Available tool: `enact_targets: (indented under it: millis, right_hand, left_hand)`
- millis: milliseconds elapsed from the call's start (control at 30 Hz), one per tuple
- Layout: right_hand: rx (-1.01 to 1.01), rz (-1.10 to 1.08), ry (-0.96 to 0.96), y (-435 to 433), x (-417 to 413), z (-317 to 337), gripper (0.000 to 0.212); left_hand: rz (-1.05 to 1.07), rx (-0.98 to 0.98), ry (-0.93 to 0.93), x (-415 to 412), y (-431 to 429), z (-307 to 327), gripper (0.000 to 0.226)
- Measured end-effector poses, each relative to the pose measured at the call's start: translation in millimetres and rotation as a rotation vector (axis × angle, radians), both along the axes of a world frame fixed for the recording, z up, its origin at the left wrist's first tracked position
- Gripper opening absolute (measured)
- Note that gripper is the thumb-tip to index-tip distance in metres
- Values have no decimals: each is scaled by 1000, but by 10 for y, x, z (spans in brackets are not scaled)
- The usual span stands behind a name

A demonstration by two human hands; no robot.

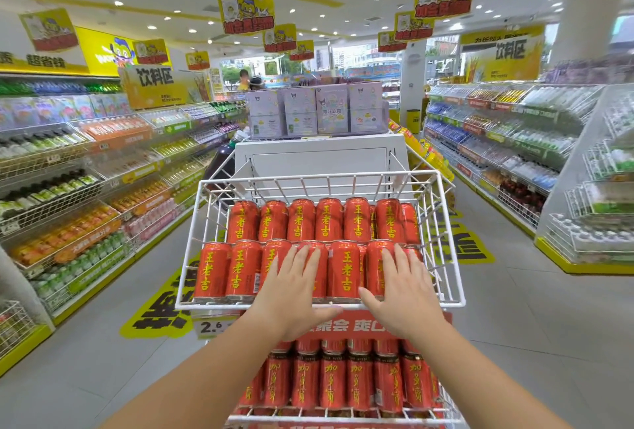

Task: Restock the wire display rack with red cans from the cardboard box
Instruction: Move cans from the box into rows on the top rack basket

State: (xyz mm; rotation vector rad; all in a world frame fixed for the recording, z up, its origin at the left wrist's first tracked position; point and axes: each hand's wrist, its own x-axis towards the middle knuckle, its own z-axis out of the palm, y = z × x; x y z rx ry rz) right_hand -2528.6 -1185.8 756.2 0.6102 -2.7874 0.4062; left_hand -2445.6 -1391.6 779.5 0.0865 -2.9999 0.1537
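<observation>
Two can rows [319, 243] in upper basket [446, 223]; lower tier [343, 384] beneath.

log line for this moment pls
left hand flat on front-row red cans | right hand same | top wire basket | nothing gripped

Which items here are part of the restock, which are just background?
Job:
- top wire basket
- red cans in it
- left hand, right hand, flat on front row
- cardboard box: not visible

Background:
- lower-tier cans
- purple cartons
- side shelves
</observation>
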Motion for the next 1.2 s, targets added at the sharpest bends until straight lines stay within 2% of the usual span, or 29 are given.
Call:
enact_targets:
  millis: [233, 400, 600, 900, 1200]
  right_hand:
    - [145, 14, 43, -253, 705, -54, 92]
    - [169, -32, 73, -587, 1247, -268, 94]
    - [283, -45, -25, -841, 1785, -701, 91]
    - [404, 60, -210, -1112, 2218, -1712, 95]
    - [515, 192, -461, -1092, 2597, -3536, 94]
  left_hand:
    - [-125, -25, 10, 535, -439, -184, 106]
    - [-218, -14, 57, 972, -851, -503, 104]
    - [-274, 10, 78, 1475, -1186, -1013, 104]
    - [-165, 47, -131, 2148, -1440, -1927, 103]
    - [-66, 121, -395, 2610, -1371, -3659, 106]
